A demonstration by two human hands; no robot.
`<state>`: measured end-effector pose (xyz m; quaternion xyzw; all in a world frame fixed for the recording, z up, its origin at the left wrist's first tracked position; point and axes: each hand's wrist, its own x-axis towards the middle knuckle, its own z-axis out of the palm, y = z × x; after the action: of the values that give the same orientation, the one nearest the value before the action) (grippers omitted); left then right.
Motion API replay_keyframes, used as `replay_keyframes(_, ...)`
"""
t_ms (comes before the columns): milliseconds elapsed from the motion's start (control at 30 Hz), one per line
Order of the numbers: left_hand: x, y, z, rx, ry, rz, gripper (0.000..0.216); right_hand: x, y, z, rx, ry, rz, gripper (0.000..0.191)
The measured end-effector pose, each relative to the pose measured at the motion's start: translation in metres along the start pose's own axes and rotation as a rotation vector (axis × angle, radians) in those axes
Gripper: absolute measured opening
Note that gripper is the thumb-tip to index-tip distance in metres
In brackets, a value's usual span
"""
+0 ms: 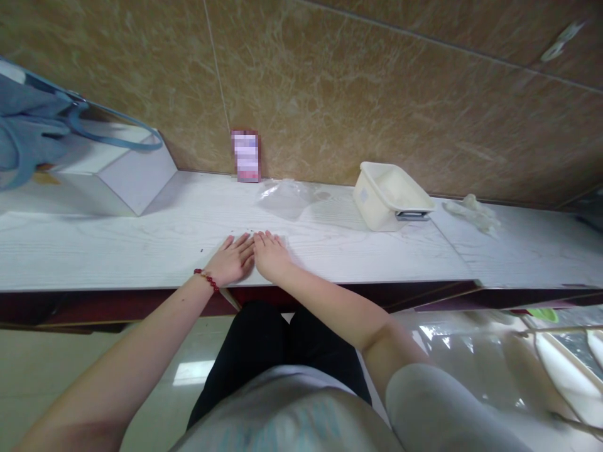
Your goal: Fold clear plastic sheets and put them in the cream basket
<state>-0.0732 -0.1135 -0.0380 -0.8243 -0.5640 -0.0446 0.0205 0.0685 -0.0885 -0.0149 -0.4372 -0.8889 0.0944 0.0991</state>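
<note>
My left hand [233,257] lies palm down on the white wood-grain counter [117,251], fingers stretched out, with a red bead bracelet [206,279] at its wrist. Against its fingertips rests my right hand [270,256], also palm down with flat fingers. Neither hand shows anything held; what lies under the palms is hidden. A few tiny dark bits dot the counter just beyond the fingertips, and one dark speck [201,250] sits left of my left hand. Beyond the hands is a clear plastic bag [286,199], lying flat.
A phone [247,157] with a blurred screen leans on the brown tiled wall [301,94]. To the right stand a cream plastic bin [374,204] and a crumpled translucent plastic piece [473,213]. At left, a blue bag [32,119] rests by a white box [134,169].
</note>
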Motion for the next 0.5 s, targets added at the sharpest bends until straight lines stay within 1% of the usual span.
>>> replay_keyframes(100,0.001,0.001,-0.001,-0.008,-0.035,-0.028,0.049,0.001,0.000,0.011,0.022,-0.085,0.115,0.050)
replay_keyframes(200,0.002,0.001,-0.001,-0.010,-0.047,-0.041,0.051,-0.001,0.006,0.012,0.027,-0.092,0.185,0.053)
replay_keyframes(333,0.002,0.000,0.001,-0.015,-0.056,-0.049,0.051,-0.010,0.015,0.011,0.020,-0.080,0.197,0.059)
replay_keyframes(500,0.002,-0.003,0.000,-0.019,-0.070,-0.045,0.050,-0.016,0.024,0.008,0.002,-0.106,0.200,0.063)
